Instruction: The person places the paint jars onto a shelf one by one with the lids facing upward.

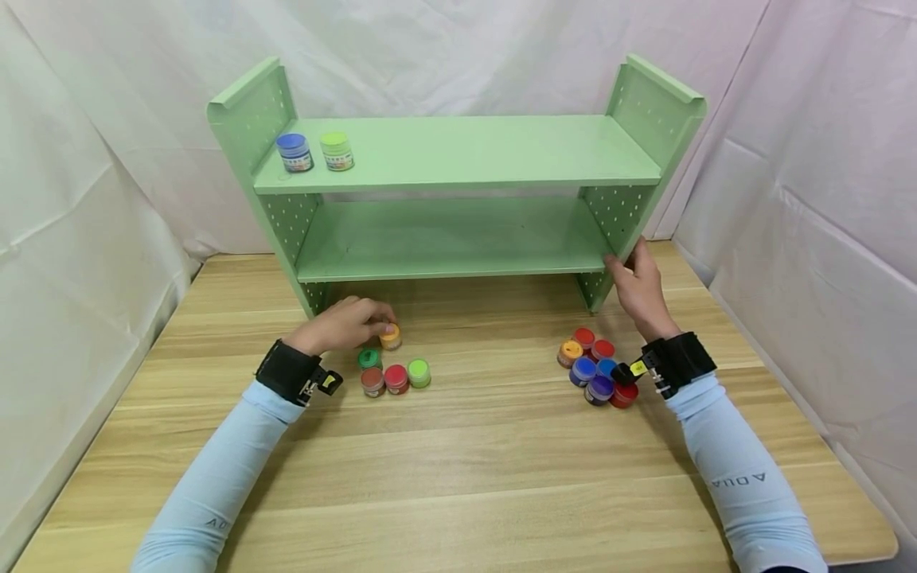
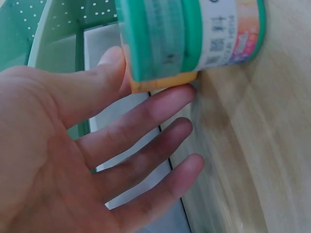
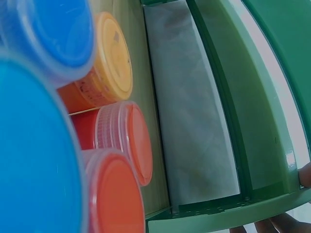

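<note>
My left hand (image 1: 347, 322) has its thumb and index finger at the sides of an orange-lidded paint jar (image 1: 390, 340), pinching it low over the table. In the left wrist view a green paint jar (image 2: 165, 39) partly hides that orange jar (image 2: 167, 81); the other fingers are extended. Below the hand sit green, brown (image 1: 373, 382), red (image 1: 396, 380) and light green (image 1: 419, 372) jars. My right hand (image 1: 641, 294) grips the right side panel of a green two-tier shelf (image 1: 458, 239), thumb in front and fingers round the outer side.
A blue jar (image 1: 294, 153) and a lime jar (image 1: 337, 151) stand on the upper tier at left. Several red, blue and orange (image 1: 570, 353) jars cluster on the wooden table (image 1: 458, 477) below my right wrist. White cloth (image 1: 458, 56) hangs behind the shelf.
</note>
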The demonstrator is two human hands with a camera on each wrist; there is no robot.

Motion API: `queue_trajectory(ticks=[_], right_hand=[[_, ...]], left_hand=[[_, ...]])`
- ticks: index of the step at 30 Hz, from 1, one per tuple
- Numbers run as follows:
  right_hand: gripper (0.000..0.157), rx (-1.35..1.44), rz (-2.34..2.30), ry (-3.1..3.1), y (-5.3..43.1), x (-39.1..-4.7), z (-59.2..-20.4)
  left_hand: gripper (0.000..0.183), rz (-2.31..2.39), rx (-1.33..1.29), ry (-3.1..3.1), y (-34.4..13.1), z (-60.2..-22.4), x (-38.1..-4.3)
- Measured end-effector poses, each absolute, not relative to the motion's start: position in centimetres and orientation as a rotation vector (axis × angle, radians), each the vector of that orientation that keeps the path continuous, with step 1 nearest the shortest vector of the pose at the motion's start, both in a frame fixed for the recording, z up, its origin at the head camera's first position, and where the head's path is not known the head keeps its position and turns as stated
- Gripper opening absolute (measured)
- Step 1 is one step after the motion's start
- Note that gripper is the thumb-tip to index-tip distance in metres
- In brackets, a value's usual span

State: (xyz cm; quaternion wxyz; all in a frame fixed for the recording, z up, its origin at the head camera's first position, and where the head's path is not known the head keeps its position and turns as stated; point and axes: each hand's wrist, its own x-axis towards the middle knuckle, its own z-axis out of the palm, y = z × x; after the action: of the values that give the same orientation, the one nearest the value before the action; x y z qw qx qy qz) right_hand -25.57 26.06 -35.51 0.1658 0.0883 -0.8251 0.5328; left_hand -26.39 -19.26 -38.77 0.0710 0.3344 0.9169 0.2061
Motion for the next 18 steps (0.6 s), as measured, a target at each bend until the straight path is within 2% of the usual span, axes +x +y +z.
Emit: queue_trajectory(ticks=[10, 18], right_hand=[[0.055, 0.257, 1.509, -2.348, 26.05, -25.40, -35.61], [0.055, 0.264, 1.508, -2.338, 26.03, -25.53, -35.53]], left_hand=[[0.017, 0.620, 1.021, 2.793, -19.32, -38.98, -26.53], [0.029, 0.564, 0.879, 2.780, -19.00, -38.85, -26.28]])
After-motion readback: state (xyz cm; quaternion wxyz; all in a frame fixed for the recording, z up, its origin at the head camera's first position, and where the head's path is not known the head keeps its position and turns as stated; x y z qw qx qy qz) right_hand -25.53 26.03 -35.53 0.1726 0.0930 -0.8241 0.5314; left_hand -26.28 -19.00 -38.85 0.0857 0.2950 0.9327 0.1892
